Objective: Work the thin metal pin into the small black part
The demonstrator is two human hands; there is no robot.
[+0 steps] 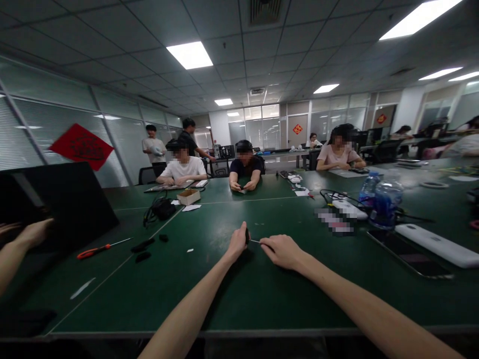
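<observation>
Above the middle of the green table point(224, 299), my left hand point(238, 243) is closed round a small black part point(247, 236), its dark edge showing by the fingers. My right hand point(282, 251) is wrapped round a screwdriver whose handle is hidden in the fist. The thin metal shaft of the screwdriver point(255, 242) points left, and its tip reaches the black part. Both forearms come in from the near edge of the table.
On the left lie an orange screwdriver point(95, 251), small black pieces point(142, 245), a cable bundle point(160, 208) and a cardboard box point(189, 196). A neighbour's hands point(30, 234) hold a black panel point(71, 199). Rightward are a phone point(407, 253), a white case point(437, 244) and bottles point(386, 204).
</observation>
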